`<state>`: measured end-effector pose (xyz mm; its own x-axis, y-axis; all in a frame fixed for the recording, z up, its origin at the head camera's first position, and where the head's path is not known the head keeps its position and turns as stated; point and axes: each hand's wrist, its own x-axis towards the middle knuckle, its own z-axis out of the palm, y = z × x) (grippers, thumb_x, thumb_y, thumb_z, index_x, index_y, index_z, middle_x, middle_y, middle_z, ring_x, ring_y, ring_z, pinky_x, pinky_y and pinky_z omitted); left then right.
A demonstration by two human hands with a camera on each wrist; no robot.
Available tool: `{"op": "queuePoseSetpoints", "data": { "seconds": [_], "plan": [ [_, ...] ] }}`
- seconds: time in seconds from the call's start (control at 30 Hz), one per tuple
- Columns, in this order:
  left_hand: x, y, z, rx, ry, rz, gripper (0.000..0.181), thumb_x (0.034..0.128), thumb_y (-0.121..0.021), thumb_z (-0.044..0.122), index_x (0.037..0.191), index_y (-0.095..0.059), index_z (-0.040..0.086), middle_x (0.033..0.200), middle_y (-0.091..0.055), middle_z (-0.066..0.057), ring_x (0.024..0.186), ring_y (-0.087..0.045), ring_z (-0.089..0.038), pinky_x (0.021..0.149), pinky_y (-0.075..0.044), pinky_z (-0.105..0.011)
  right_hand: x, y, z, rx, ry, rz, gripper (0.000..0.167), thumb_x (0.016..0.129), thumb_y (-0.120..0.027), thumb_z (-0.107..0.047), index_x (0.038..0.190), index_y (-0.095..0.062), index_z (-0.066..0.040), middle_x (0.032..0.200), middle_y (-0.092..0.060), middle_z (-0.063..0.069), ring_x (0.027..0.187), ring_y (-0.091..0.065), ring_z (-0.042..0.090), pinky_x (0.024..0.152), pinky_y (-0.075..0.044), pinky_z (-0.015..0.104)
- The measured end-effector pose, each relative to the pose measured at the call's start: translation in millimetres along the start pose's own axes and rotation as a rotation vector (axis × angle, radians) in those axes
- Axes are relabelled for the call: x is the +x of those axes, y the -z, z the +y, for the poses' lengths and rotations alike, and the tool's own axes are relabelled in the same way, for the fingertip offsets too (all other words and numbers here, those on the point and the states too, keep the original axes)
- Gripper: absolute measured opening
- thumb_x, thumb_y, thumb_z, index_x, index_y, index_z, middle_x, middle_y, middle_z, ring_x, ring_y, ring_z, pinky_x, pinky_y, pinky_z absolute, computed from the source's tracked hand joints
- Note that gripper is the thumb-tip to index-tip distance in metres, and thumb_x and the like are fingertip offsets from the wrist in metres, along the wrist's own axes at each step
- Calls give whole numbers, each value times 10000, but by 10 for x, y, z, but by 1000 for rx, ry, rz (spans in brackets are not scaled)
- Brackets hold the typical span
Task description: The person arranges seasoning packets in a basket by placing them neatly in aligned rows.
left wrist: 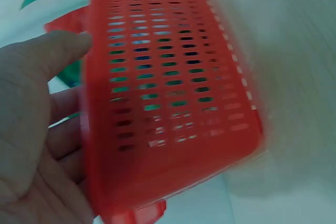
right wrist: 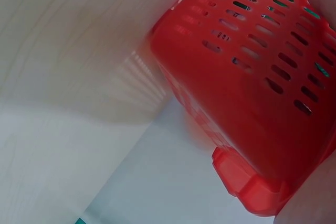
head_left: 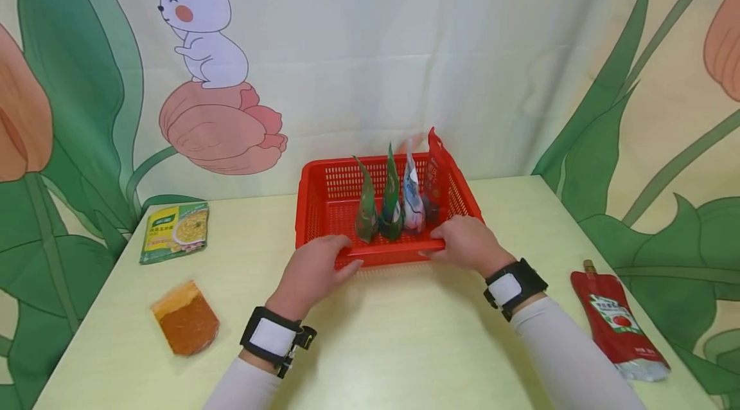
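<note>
A red perforated plastic basket [head_left: 399, 258] is at the back of the table, near the hanging cloth. Several pouches stand upright in its right part: two green packets [head_left: 391, 204], a white and blue packet [head_left: 413, 198] and a red packet [head_left: 436, 178]. My left hand [head_left: 315, 268] grips the near rim toward the left, its thumb outside and fingers over the edge. Toward the right of that same rim, my right hand [head_left: 465, 244] holds on likewise. Both wrist views show the slotted red wall [left wrist: 157, 77] close up, blurred on the left.
On the left lie a yellow-green soup packet [head_left: 175, 232] and a clear bag of orange-brown sauce [head_left: 187, 320]. A red ketchup pouch with a spout [head_left: 618, 317] lies at the right edge. Behind the table [head_left: 399, 346] hangs a printed cloth [head_left: 358, 56].
</note>
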<state>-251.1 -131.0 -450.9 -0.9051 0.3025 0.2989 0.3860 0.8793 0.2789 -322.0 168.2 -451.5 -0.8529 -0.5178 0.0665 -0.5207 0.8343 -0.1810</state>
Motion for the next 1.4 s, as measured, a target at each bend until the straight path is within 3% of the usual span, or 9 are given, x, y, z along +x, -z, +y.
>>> {"op": "queuePoseSetpoints", "data": {
  "seconds": [0.17,0.4,0.6,0.7,0.83,0.93,1.03,1.23,1.4],
  "plan": [
    [88,-141,-48,195,-59,-26,333,902,-751,483,895,-673,159,590,-552,40,530,-498,-105,530,-436,-237,15,-42,-8,19,-8,3,213,834,-845,-402,856,-791,-197,639,-623,-87,676,-551,133,678,-455,297],
    [145,-252,-85,384,-76,-4,284,880,-787,431,933,-706,164,625,-628,4,503,-503,-156,493,-462,-282,-2,-104,10,-43,6,63,209,822,-854,-382,792,-744,-205,630,-603,-88,643,-536,125,667,-453,294],
    [159,-282,-88,407,-78,-8,267,862,-811,411,952,-707,183,617,-623,18,491,-493,-148,483,-446,-269,-136,-109,-4,53,35,183,278,795,-880,-402,961,-799,-194,871,-735,-54,823,-620,138,797,-573,343],
    [161,-289,-88,405,-79,-11,260,863,-810,409,947,-706,186,609,-613,26,485,-483,-140,471,-426,-262,-296,-68,-40,151,47,258,392,777,-892,-418,1091,-794,-205,1036,-733,-49,991,-612,151,844,-597,372],
    [160,-272,-86,411,-60,-31,267,869,-802,417,967,-706,187,606,-602,30,480,-471,-139,463,-413,-263,-563,13,-101,231,28,387,356,819,-870,-359,1122,-774,-198,1100,-690,-26,1069,-581,164,835,-610,401],
    [161,-257,-89,414,-49,-41,273,873,-798,421,971,-706,183,602,-586,31,480,-464,-142,472,-415,-262,-787,92,-108,236,-77,449,293,882,-817,-309,1128,-760,-160,1108,-699,23,1063,-607,210,841,-606,447],
    [169,-249,-88,410,-53,-43,273,877,-796,414,965,-704,173,600,-579,29,483,-463,-145,481,-420,-260,-1035,174,-32,198,-254,420,318,930,-758,-300,1164,-736,-86,1132,-715,116,1048,-644,307,857,-582,507],
    [186,-225,-61,406,-63,-47,297,864,-808,417,985,-715,163,638,-638,18,493,-484,-140,519,-483,-266,-1580,141,414,17,-562,296,534,913,-720,-389,1107,-667,106,1030,-657,330,976,-602,502,838,-457,628],
    [167,-206,-31,399,-52,-51,307,868,-804,424,995,-722,157,645,-646,7,495,-489,-150,516,-489,-275,-2001,37,895,7,-841,64,701,902,-670,-517,979,-610,177,896,-569,356,890,-529,524,764,-402,604]
  ]
}}
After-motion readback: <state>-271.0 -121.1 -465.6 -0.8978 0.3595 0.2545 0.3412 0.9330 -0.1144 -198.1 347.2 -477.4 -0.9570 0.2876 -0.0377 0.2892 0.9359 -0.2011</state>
